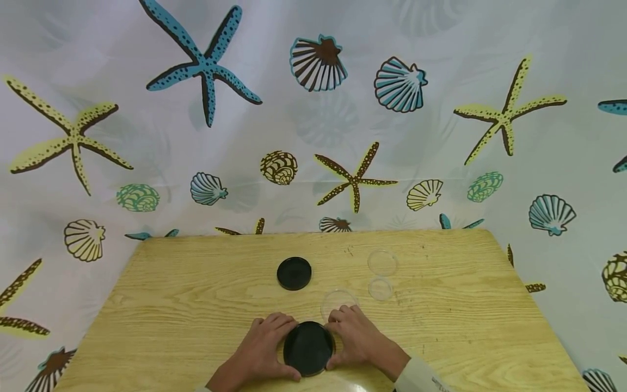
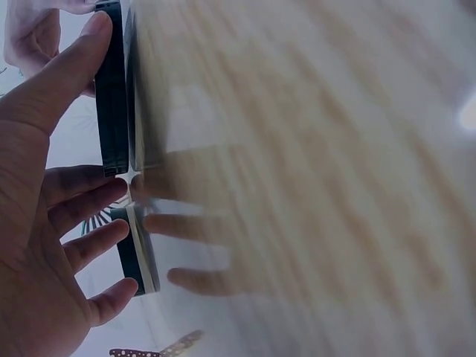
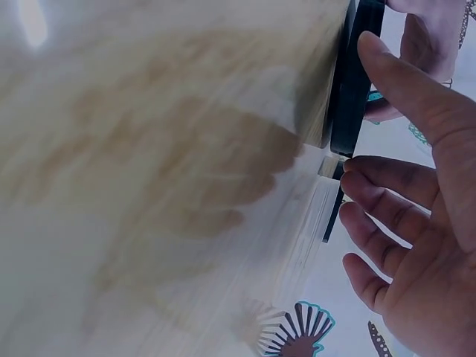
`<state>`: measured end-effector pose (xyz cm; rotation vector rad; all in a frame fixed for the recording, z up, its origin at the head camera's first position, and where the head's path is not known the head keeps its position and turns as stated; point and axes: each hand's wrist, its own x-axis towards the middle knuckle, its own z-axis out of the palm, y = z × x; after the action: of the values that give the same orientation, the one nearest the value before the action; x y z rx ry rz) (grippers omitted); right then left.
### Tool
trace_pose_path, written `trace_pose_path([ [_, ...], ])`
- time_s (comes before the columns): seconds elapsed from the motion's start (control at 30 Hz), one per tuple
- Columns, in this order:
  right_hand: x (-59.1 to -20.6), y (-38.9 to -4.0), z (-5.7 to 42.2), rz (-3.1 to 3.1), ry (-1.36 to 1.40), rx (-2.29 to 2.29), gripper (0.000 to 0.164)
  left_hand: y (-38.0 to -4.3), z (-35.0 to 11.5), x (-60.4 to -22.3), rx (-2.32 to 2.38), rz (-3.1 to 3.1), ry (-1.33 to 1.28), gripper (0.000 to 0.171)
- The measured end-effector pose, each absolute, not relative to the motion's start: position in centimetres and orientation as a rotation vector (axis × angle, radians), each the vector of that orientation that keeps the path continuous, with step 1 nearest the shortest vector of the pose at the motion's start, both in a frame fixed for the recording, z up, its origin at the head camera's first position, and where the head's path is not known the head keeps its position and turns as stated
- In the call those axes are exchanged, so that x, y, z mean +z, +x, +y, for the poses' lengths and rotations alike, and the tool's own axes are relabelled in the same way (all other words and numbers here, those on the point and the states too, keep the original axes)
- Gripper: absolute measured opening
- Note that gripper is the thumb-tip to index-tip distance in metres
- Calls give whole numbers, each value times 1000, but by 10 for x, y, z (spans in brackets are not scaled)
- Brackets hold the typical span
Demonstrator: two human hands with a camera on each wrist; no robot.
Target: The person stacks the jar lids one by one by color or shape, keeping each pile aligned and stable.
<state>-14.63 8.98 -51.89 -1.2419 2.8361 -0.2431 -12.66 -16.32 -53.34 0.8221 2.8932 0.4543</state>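
Near the front of the table, both hands hold a shallow round black lid [image 1: 308, 349] between them by its rim. My left hand [image 1: 265, 347] curves round its left side, thumb at the near edge and index finger farther back. On the other side, the right hand [image 1: 356, 338] grips it the same way. In the left wrist view the lid [image 2: 111, 89] appears edge-on, with the thumb on its side. The right wrist view shows the right thumb on the same lid [image 3: 357, 82]. Whether the lid touches the table cannot be told.
A second round black lid [image 1: 294, 273] lies farther back on the wooden table [image 1: 206, 288]. Beyond the right hand lie a partly covered clear round piece [image 1: 338, 294], a small clear disc [image 1: 380, 288] and a larger one [image 1: 383, 262]. A shell-patterned curtain [image 1: 274, 109] surrounds the table's back and sides.
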Motion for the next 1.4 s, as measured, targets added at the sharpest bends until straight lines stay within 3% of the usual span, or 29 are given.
trace_pose_path([
  [1.4, -518, -146, 88, 2848, -1223, -137, 67, -125, -163, -533, 383, 2905, 826, 104],
])
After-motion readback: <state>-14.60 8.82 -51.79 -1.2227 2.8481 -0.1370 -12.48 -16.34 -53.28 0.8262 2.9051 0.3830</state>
